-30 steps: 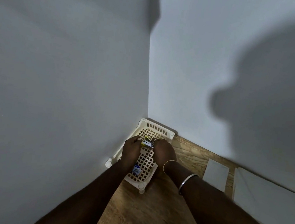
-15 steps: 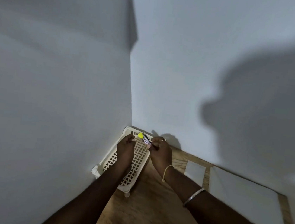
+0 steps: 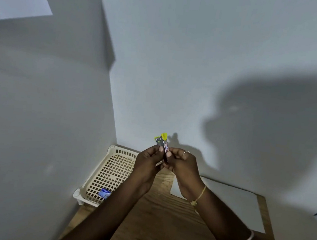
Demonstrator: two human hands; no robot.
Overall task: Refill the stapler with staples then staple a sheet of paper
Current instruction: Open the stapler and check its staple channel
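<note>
A small metal stapler [image 3: 163, 144] with yellow plastic ends is held upright in front of the wall, its two arms spread slightly apart at the top. My left hand [image 3: 146, 166] grips its lower part from the left and my right hand [image 3: 183, 165] grips it from the right, a ring on one finger. A small blue staple box [image 3: 104, 193] lies in the near corner of the cream lattice basket [image 3: 108, 173]. White sheets of paper [image 3: 229, 205] lie on the wooden table [image 3: 157, 228] to the right.
The basket sits in the corner where two grey walls meet. A smaller paper sheet [image 3: 175, 189] lies just behind my right wrist. My shadow falls on the right wall.
Both hands lifted the stapler up out of the basket and toward the middle. The stapler now stands upright with its arms parted. The blue box stays in the basket.
</note>
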